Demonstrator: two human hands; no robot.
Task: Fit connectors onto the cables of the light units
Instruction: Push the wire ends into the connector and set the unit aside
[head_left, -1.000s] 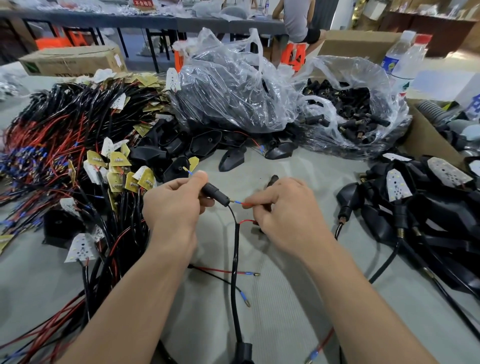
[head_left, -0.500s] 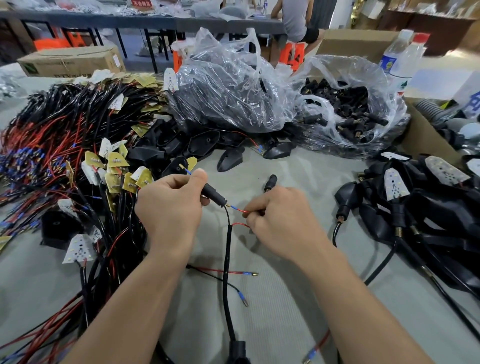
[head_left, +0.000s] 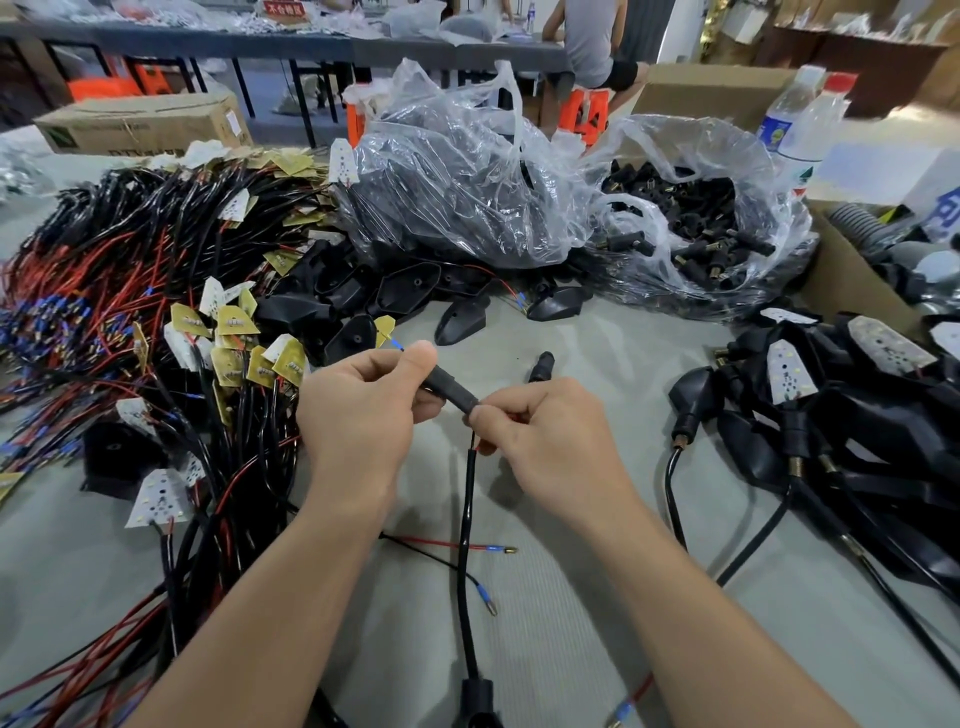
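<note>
A grey, cloth-like tabletop (head_left: 571, 623) fills the foreground. Behind it, a long dark table (head_left: 218, 41) on thin black legs runs across the back of the room, with a red sign (head_left: 283, 8) on it. A person (head_left: 592, 36) sits at that table on an orange stool (head_left: 589, 111). Another orange stool (head_left: 104, 85) stands under its left end. The floor (head_left: 270, 96) is blue-grey. A cardboard box (head_left: 140, 122) rests at the far left, and a dark wooden counter (head_left: 857, 57) lines the right. The light is soft and even.

Grey table (head_left: 571, 649) bearing: cable heap (head_left: 104, 312) lying left; black housings (head_left: 400, 291), bagged connectors (head_left: 701, 234) sitting behind; light units (head_left: 857, 415) piling right.
</note>
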